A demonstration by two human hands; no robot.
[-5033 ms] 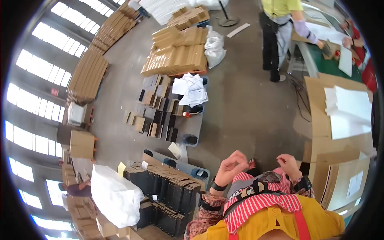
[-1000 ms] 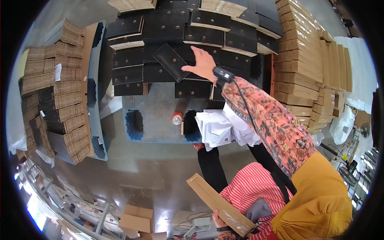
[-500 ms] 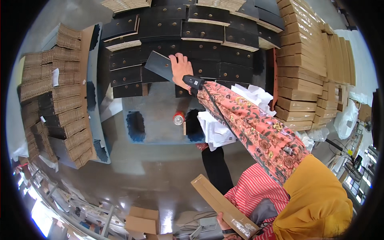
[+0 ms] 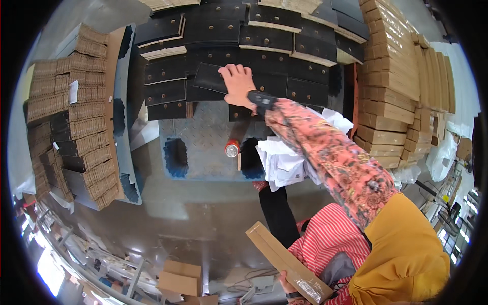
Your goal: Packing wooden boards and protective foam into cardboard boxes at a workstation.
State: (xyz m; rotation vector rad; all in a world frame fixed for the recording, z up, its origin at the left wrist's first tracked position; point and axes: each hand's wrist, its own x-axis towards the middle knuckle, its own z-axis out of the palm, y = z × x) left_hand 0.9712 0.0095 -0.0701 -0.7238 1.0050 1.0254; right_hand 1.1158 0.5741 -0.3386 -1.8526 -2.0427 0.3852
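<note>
From the right, my right hand (image 4: 238,84) reaches over the stacks of black panels, in a floral sleeve with a black band at the wrist. Its fingers are curled on the right end of a dark rectangular panel (image 4: 208,76), which rests on or just above the stacked panels (image 4: 213,33); the contact underneath is hidden. At the bottom, my left hand (image 4: 286,282) grips a long, flat cardboard box (image 4: 277,254). This box slants beside my striped top, with clear tape at its lower end. Part of my left hand is behind the box.
A red can (image 4: 232,148) stands on the grey metal platform (image 4: 203,137), left of white papers (image 4: 282,165). Stacked cardboard boxes (image 4: 389,91) rise at the right. Bundled brown-edged panels (image 4: 86,112) fill the left. An open carton (image 4: 180,278) sits on the floor.
The panel in my right hand has swung flatter and lost its pale sheen. My whole view has shifted slightly. The cardboard box stays in my left hand.
</note>
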